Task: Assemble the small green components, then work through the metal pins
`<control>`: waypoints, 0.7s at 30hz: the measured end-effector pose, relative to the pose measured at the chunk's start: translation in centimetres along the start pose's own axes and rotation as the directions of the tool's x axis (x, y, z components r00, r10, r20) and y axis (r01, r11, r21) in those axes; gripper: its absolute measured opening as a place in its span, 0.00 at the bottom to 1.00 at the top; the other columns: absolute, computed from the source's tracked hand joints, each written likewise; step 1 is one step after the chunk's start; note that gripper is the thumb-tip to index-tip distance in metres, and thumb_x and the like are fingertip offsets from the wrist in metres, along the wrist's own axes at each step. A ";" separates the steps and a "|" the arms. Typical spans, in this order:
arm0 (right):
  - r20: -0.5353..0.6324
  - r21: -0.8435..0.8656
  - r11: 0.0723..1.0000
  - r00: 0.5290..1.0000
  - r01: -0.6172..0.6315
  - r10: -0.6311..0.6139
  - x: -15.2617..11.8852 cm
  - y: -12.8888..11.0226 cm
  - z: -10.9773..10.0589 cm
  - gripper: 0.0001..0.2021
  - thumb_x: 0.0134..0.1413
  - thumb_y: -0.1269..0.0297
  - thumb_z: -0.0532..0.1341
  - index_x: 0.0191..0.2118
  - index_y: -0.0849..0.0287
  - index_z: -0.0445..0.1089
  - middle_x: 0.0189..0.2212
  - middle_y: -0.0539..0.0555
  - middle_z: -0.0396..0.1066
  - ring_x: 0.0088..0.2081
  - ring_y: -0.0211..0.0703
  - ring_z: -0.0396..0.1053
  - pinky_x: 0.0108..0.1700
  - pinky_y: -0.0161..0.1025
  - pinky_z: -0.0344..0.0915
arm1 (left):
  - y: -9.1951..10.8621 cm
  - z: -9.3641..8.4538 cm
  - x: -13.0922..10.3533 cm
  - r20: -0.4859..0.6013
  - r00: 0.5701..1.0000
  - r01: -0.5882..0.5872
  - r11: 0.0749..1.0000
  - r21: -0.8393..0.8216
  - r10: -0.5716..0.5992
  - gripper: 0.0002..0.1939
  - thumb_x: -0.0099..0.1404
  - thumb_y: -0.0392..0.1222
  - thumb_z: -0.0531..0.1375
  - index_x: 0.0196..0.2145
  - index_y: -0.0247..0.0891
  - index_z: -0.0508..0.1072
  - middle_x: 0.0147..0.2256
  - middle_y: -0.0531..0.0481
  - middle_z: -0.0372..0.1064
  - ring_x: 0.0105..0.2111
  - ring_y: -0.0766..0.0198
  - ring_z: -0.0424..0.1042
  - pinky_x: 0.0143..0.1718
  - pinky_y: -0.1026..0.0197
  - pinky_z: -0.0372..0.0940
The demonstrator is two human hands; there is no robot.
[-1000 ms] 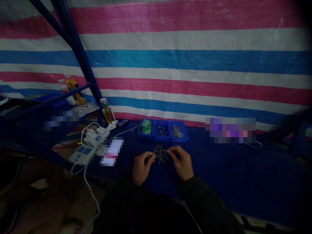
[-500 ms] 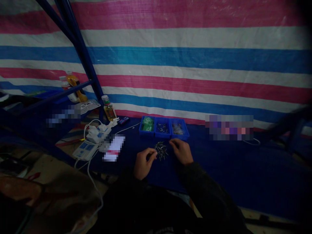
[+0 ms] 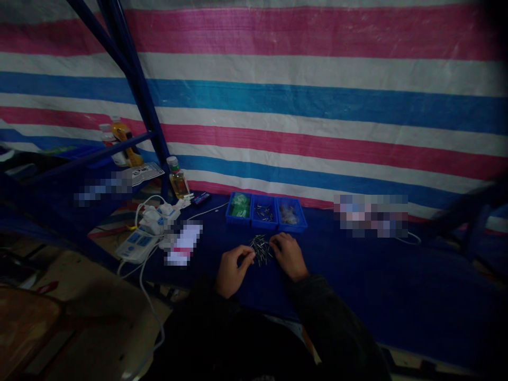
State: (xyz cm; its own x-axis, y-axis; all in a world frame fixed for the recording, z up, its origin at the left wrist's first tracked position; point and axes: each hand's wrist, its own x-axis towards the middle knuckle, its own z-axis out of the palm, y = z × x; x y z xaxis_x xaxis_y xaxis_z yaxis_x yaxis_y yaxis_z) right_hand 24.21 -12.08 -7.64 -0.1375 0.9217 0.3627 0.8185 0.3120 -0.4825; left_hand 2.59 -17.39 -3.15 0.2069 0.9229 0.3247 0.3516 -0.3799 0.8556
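Note:
A loose pile of thin metal pieces (image 3: pixel 261 251), like pins or screws, lies on the blue tabletop (image 3: pixel 337 270) between my hands. My left hand (image 3: pixel 233 270) is at the pile's left edge, thumb and forefinger pinched together. From the right, my right hand (image 3: pixel 289 256) reaches the pile with its fingers curled and their tips together. Whatever either pinch holds is too small and dark to make out. Behind the pile stand three joined blue bins: a left bin (image 3: pixel 238 216) with green contents, a middle bin (image 3: pixel 264 224) with small metal pieces, and a right bin (image 3: pixel 292 228) with pale, clear-looking bits.
To the left are a pixelated phone-like panel (image 3: pixel 184 243), a white power strip (image 3: pixel 137 245) with plugs and cables, a bottle (image 3: pixel 178 180) and a small dark box (image 3: pixel 200 198). A blurred-out object (image 3: pixel 371 215) sits at the back right. Striped sheeting (image 3: pixel 301 121) hangs behind.
My right hand has moved left, to the pile's right edge. The left hand stays pinched at the left edge. The camera view has shifted slightly, and the person at lower left is out of view.

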 end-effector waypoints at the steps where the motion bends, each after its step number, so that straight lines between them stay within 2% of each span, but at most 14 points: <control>1: -0.009 -0.003 1.000 1.000 -0.001 0.001 -0.1 0.0 0.0 0.07 0.63 0.70 0.58 0.34 0.55 0.72 0.35 0.55 0.74 0.41 0.49 0.70 0.46 0.42 0.61 | 0.0 0.0 0.0 0.003 1.000 -0.001 1.000 0.002 0.001 0.09 0.72 0.43 0.57 0.37 0.38 0.76 0.31 0.50 0.77 0.32 0.63 0.76 0.39 0.64 0.66; 4: -0.074 0.015 1.000 0.997 -0.025 0.026 -0.5 0.4 -0.3 0.08 0.63 0.70 0.56 0.34 0.56 0.70 0.34 0.55 0.74 0.40 0.49 0.70 0.45 0.42 0.61 | 0.0 0.0 0.0 -0.003 1.000 -0.008 1.000 0.006 0.008 0.09 0.72 0.42 0.58 0.38 0.38 0.76 0.32 0.50 0.77 0.33 0.63 0.76 0.40 0.64 0.67; 7: -0.175 0.107 0.993 0.982 -0.054 0.073 -1.3 0.7 -0.8 0.07 0.65 0.68 0.55 0.36 0.57 0.69 0.34 0.55 0.74 0.39 0.49 0.71 0.44 0.43 0.62 | 0.0 -0.1 0.0 -0.044 0.999 -0.021 1.000 0.001 0.021 0.08 0.71 0.42 0.59 0.40 0.38 0.77 0.35 0.49 0.78 0.36 0.62 0.76 0.41 0.63 0.67; 11: -0.248 0.182 0.983 0.966 -0.025 0.071 -2.7 0.0 -1.2 0.07 0.66 0.65 0.55 0.38 0.57 0.68 0.35 0.55 0.74 0.38 0.49 0.71 0.44 0.43 0.63 | -0.1 -0.1 -0.1 -0.044 0.998 -0.042 0.999 0.014 0.043 0.08 0.70 0.41 0.61 0.44 0.39 0.77 0.36 0.49 0.76 0.34 0.63 0.74 0.40 0.63 0.67; 14: -0.250 0.161 0.986 0.968 0.030 0.012 -3.7 -1.6 -1.2 0.07 0.68 0.66 0.54 0.38 0.56 0.68 0.35 0.54 0.74 0.38 0.49 0.70 0.43 0.44 0.62 | -0.1 0.0 -0.2 0.007 0.999 -0.051 0.998 0.031 0.051 0.10 0.69 0.41 0.61 0.47 0.40 0.78 0.35 0.50 0.75 0.32 0.64 0.73 0.39 0.63 0.67; 17: -0.218 0.124 0.984 0.971 0.127 -0.098 -4.4 -3.2 -1.1 0.07 0.69 0.68 0.54 0.40 0.56 0.68 0.36 0.54 0.74 0.38 0.47 0.69 0.44 0.44 0.59 | -0.3 0.1 -0.2 0.037 0.998 -0.058 0.997 0.051 0.056 0.11 0.68 0.41 0.63 0.48 0.41 0.78 0.35 0.50 0.75 0.32 0.64 0.72 0.39 0.63 0.67; 21: -0.201 0.112 0.965 0.956 0.237 -0.212 -5.0 -4.7 -1.2 0.07 0.69 0.70 0.54 0.40 0.56 0.67 0.35 0.54 0.74 0.38 0.46 0.69 0.43 0.44 0.58 | -0.4 0.3 -0.2 0.067 0.996 -0.066 0.995 0.079 0.060 0.08 0.68 0.41 0.63 0.43 0.40 0.80 0.34 0.50 0.75 0.33 0.64 0.73 0.37 0.64 0.67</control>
State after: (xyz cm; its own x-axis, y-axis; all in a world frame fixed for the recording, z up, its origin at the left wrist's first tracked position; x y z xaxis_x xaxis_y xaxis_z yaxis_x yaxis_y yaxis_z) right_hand 21.72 -18.40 -6.19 -0.1923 0.7691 0.6095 0.6949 0.5453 -0.4688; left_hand 2.67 -17.39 -3.68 0.2885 0.8920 0.3480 0.4085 -0.4433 0.7979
